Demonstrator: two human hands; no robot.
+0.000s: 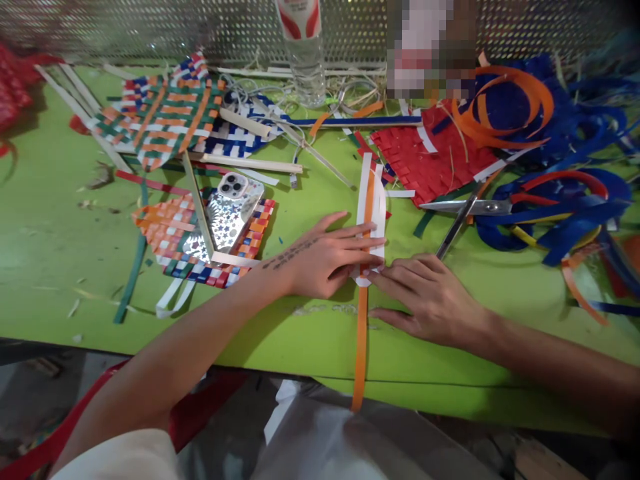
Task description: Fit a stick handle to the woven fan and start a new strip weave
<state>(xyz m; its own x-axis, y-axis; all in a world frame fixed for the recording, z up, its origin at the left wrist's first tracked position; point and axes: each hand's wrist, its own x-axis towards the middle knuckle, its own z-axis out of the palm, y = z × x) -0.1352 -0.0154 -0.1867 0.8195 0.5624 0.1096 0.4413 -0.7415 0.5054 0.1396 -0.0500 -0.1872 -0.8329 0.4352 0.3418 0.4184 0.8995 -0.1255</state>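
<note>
My left hand [327, 259] lies with its fingers stretched flat across several white strips [363, 193] laid side by side. An orange strip [361, 340] runs lengthwise between them and hangs past the table's near edge. At the strips' lower end, the fingertips of my right hand [427, 300] touch the white band close to my left thumb. The right thumb rests apart on the table, pointing left. Part of the strips is hidden under the left fingers. Just beyond the right hand are scissors [495, 208] and a thin dark-and-silver tool [457, 227].
A phone [235, 217] lies on a multicoloured woven piece [267, 217] at left. Behind are other woven pieces [170, 120], a red woven mat [440, 153] and a water bottle [306, 67]. Blue strips [555, 220] and an orange coil [543, 100] crowd the right of the green table [300, 340].
</note>
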